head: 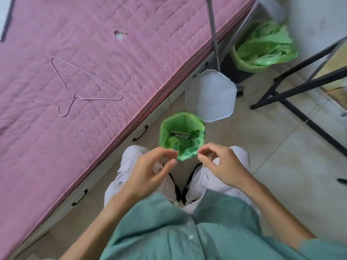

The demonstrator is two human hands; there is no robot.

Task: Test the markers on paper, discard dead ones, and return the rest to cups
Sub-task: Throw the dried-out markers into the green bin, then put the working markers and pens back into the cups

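Standing over the floor between the bed and a black frame; wire hanger (82, 85) lies on the pink quilted mattress (131, 44) near its floor-side edge; left hand (150, 171) loosely curled, holding nothing visible; small green-lined bin (167, 126) on the floor tiles just beyond both hands, dark markers (180, 135) at its bottom; right hand (223, 166) likewise curled and empty, apart from the left. Judged step: discarding dead markers, seemingly done; next calls for going back to the untested markers, out of view.

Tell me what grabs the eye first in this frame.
The small green-lined bin on the floor at centre, with dark markers lying in it. Both hands, left and right, hover just above its near rim, fingers loosely curled and holding nothing. Left of it, a pink quilted mattress with a wire hanger on top.
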